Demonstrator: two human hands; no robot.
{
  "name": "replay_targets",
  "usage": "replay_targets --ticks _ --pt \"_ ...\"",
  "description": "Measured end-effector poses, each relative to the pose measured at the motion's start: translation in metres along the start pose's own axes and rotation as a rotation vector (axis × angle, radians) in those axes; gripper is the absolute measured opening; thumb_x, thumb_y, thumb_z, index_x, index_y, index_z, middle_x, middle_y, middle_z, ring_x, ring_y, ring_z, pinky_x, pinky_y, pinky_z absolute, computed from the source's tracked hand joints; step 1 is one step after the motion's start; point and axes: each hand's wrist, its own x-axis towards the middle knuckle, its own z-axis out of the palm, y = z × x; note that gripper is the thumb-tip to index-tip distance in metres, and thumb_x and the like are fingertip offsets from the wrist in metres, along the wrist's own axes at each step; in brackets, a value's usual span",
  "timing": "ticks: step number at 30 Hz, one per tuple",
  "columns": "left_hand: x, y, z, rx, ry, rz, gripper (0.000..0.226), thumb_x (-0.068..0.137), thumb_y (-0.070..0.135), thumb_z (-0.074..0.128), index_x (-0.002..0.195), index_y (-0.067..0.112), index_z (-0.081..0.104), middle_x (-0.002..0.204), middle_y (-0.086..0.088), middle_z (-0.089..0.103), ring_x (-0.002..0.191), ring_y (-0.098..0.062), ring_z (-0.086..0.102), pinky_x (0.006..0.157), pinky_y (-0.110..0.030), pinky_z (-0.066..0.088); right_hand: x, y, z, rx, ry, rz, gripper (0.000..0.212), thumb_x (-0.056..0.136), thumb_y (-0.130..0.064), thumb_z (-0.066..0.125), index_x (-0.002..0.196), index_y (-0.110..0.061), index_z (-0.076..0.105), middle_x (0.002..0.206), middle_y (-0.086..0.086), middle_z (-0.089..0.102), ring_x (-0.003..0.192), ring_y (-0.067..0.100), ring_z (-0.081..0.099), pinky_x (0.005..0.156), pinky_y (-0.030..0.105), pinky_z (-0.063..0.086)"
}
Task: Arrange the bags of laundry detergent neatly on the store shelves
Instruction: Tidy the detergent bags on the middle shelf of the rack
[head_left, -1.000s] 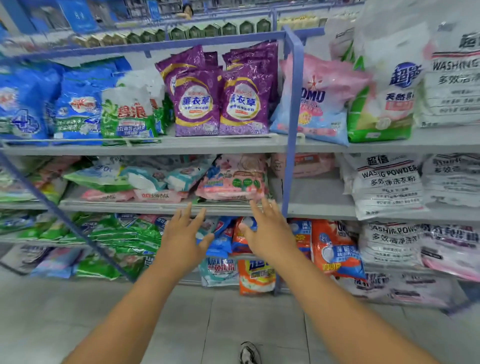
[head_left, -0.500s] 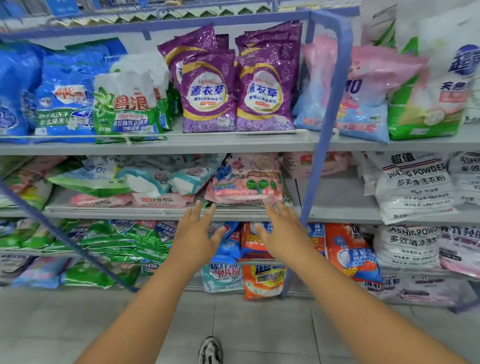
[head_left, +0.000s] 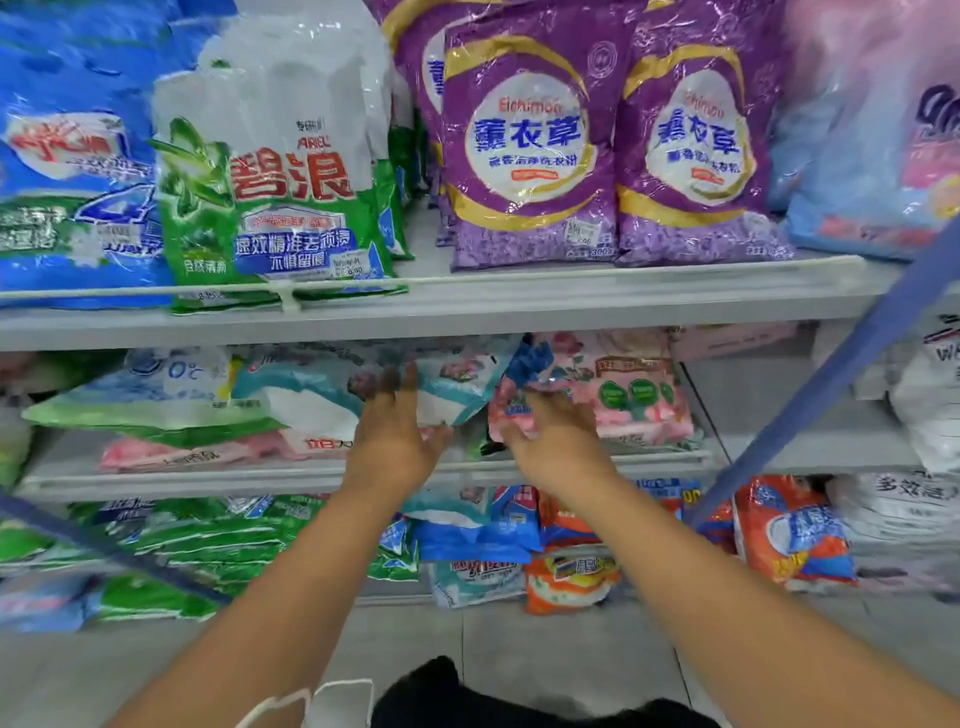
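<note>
1. Nearest the camera, 2 bare forearms stretched forward and up, side by side, toward the middle shelf (head_left: 208, 480).
2. Below the wrists, a jumble of orange and blue bags (head_left: 571, 571) on the lowest tier, not touched.
3. At the shelf lip, left hand (head_left: 395, 441) released: fingers straight and spread, tips laid against the near face of the teal-and-white bag (head_left: 457, 395), gripping nothing.
4. Just beside it, right hand (head_left: 558, 441) on the near left corner of the pink bag (head_left: 639, 400); fingers bent over the edge, but too blurred to tell whether pinching or merely resting.
5. Behind the fingers, both bags lying flat, not upright. Pink bag with its long axis running left to right along the shelf, bulk extending rightward from the right hand toward the blue upright post (head_left: 831, 374). Teal-and-white bag tilted, overlapping the pink one's left end beneath a crumpled blue flap (head_left: 530, 364).
6. Judged from that: right hand nearer the pink bag and at its end, not its middle, so a pull would likely swing the far end; left hand well placed to steady the overlapping neighbour first.
7. Farther up, on the upper shelf (head_left: 571, 301), 2 purple bags (head_left: 519, 145) standing upright and squared, well apart from either hand.
</note>
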Motion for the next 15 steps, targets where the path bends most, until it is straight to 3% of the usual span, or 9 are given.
replay_targets --ticks 3,6,7,9,11,13,15 --pt "0.022 -0.005 0.011 -0.017 0.001 -0.007 0.100 0.084 0.045 0.071 0.160 0.028 0.008 0.165 -0.010 0.014 0.148 -0.038 0.021 0.116 -0.050 0.034 0.030 -0.015 0.004 0.274 0.059 0.096 0.049 0.098 -0.049 0.052 0.132 -0.015 0.057 0.129 0.009 0.063 0.106 0.022 0.057 0.086 0.029 0.045" --pt "0.029 -0.006 0.025 -0.032 0.102 0.021 0.103 0.073 0.049 0.080 0.157 0.023 0.024 0.159 -0.015 0.029 0.143 -0.041 0.031 0.115 -0.049 0.031 0.054 -0.030 0.002 0.562 -0.057 0.238 0.051 0.091 -0.057 0.059 0.118 -0.014 0.062 0.111 0.007 0.070 0.091 0.019 0.070 0.079 0.027 0.055" --pt "0.029 -0.006 0.028 -0.017 0.144 0.033 0.101 0.071 0.049 0.081 0.154 0.022 0.030 0.155 -0.016 0.035 0.139 -0.041 0.035 0.114 -0.048 0.032 0.059 -0.033 0.002 0.680 -0.104 0.267 0.048 0.091 -0.055 0.062 0.114 -0.012 0.061 0.101 0.006 0.071 0.077 0.013 0.073 0.068 0.024 0.059" --pt "0.027 -0.005 0.030 -0.014 0.192 0.033 0.095 0.069 0.047 0.083 0.149 0.020 0.040 0.149 -0.015 0.043 0.131 -0.041 0.041 0.109 -0.048 0.037 0.067 -0.039 0.005 0.818 -0.163 0.308 0.036 0.094 -0.040 0.067 0.107 -0.008 0.060 0.082 0.005 0.067 0.045 0.006 0.066 0.041 0.017 0.049" --pt "0.022 -0.005 0.031 -0.027 0.208 0.048 0.087 0.070 0.041 0.084 0.146 0.021 0.045 0.144 -0.012 0.045 0.125 -0.040 0.043 0.106 -0.048 0.042 0.073 -0.047 0.008 0.911 -0.152 0.353 0.039 0.087 -0.040 0.075 0.107 -0.008 0.064 0.082 0.006 0.069 0.048 0.012 0.068 0.040 0.019 0.050" --pt "0.015 -0.006 0.029 -0.068 0.217 0.071 0.078 0.074 0.033 0.080 0.144 0.022 0.046 0.142 -0.009 0.046 0.122 -0.037 0.043 0.105 -0.046 0.042 0.080 -0.052 0.011 0.944 -0.122 0.407 0.052 0.070 -0.047 0.086 0.107 -0.015 0.070 0.089 0.006 0.074 0.070 0.021 0.073 0.057 0.030 0.059" --pt "0.012 -0.011 0.026 -0.139 0.199 0.089 0.071 0.077 0.028 0.070 0.144 0.022 0.047 0.141 -0.008 0.047 0.123 -0.034 0.042 0.107 -0.043 0.040 0.082 -0.055 0.013 0.944 -0.144 0.455 0.050 0.064 -0.044 0.091 0.101 -0.016 0.072 0.087 0.006 0.076 0.075 0.023 0.073 0.061 0.032 0.060"
